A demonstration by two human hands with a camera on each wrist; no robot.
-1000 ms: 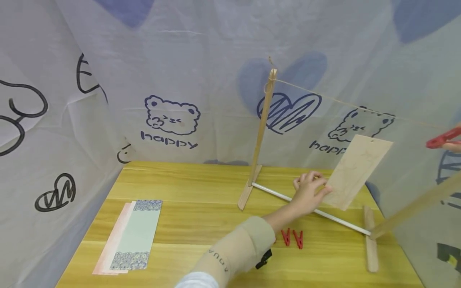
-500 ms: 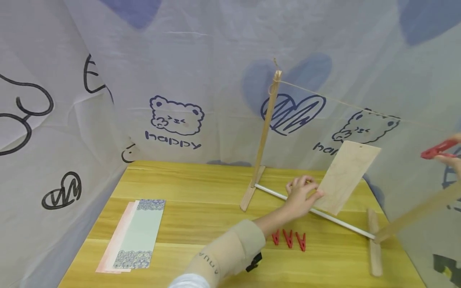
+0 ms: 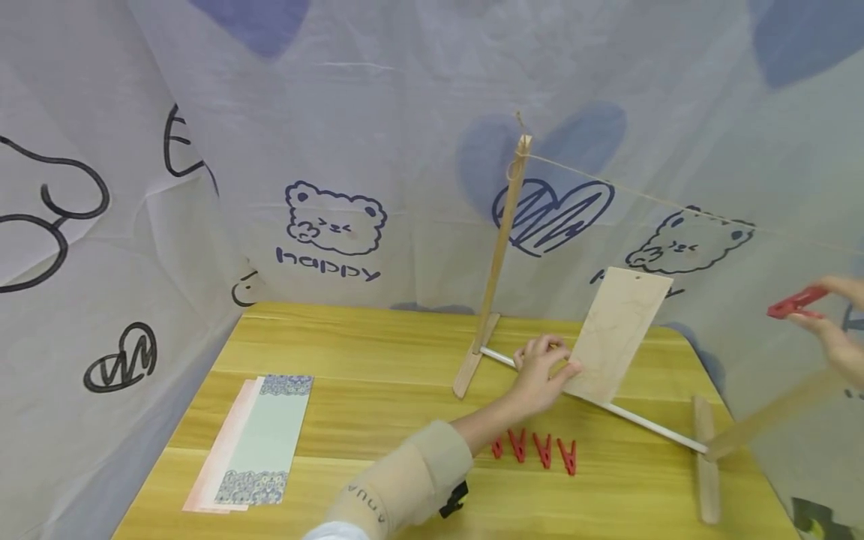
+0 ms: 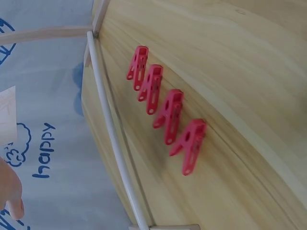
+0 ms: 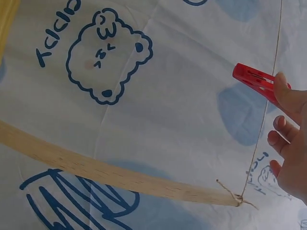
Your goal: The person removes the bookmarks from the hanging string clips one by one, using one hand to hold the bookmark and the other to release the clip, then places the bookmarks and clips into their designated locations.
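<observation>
My left hand [image 3: 543, 375] pinches the lower left edge of a pale wooden-looking card [image 3: 617, 334] with a small hole near its top. The card is held tilted in front of the rack's white crossbar. In the left wrist view, only part of that hand [image 4: 9, 189] and a corner of the card [image 4: 7, 117] show. At the right edge, my right hand [image 3: 840, 330] pinches a red clothespin [image 3: 796, 301] between thumb and forefinger, below the string [image 3: 648, 196]. The right wrist view shows the clothespin [image 5: 256, 80] in the right hand [image 5: 292, 143], its other fingers loosely bent.
The string runs from a wooden post [image 3: 502, 244] toward a second post [image 3: 776, 412] at the right. Several red clothespins [image 3: 543, 451] lie in a row on the wooden table [image 3: 378, 420]. Patterned paper strips [image 3: 263, 442] overlap at the left. A printed cloth [image 3: 418, 90] hangs behind.
My left hand has moved left with the card. The right hand has come further into view, moving left and down with the clothespin. More of the table's clothespins show now.
</observation>
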